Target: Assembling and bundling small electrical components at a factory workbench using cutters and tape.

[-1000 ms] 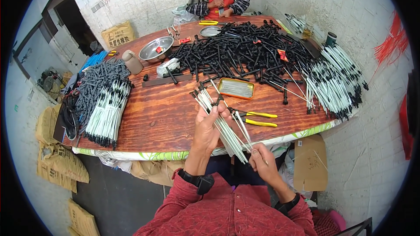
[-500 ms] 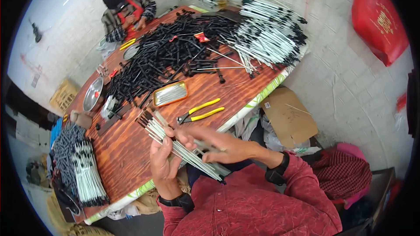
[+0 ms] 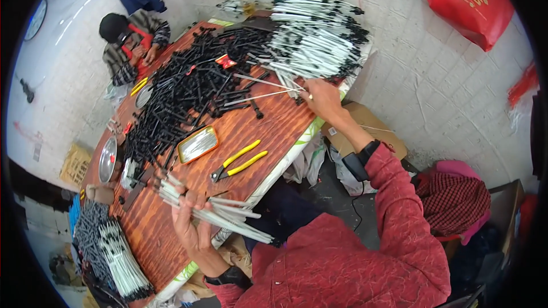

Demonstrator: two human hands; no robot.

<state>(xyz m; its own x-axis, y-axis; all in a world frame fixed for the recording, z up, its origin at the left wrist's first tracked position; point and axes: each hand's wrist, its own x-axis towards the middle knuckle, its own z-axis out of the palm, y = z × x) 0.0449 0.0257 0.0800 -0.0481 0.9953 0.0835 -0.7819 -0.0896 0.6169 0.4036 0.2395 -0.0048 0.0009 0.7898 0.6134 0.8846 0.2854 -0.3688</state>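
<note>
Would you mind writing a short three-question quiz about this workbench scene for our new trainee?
1. True or false: the left hand holds a bundle of white rods.
2. What is the right hand reaching to?
A. the yellow-handled pliers
B. the pile of white rods at the table's far end
C. the round metal bowl
3. Fill in: the small rectangular tray lies between the pliers and the heap of ____ parts.

Key:
1. True
2. B; its fingers pinch thin rods at that pile's edge
3. black
</note>
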